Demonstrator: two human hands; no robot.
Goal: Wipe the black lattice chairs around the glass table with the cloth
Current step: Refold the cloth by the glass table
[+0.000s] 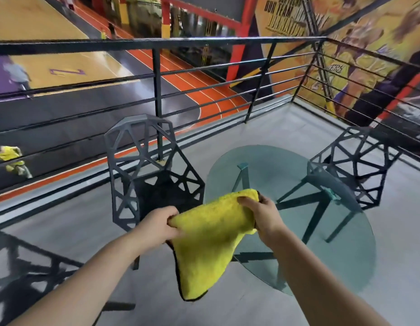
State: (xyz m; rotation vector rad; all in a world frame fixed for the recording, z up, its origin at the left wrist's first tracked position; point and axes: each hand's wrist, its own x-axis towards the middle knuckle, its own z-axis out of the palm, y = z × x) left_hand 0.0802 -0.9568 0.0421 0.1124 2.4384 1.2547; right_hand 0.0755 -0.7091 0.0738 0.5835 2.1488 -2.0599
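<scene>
We hold the cloth [209, 234] stretched between left hand [157, 225] and right hand [260, 214], fingers pinching its top corners, readying it before the near-left chair [147, 175] beside the table [310, 208].

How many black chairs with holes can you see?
3. The middle chair stands left of the glass table by the railing, the right chair beyond the table, and the near chair is cut off at bottom left. More may be out of view.
</scene>
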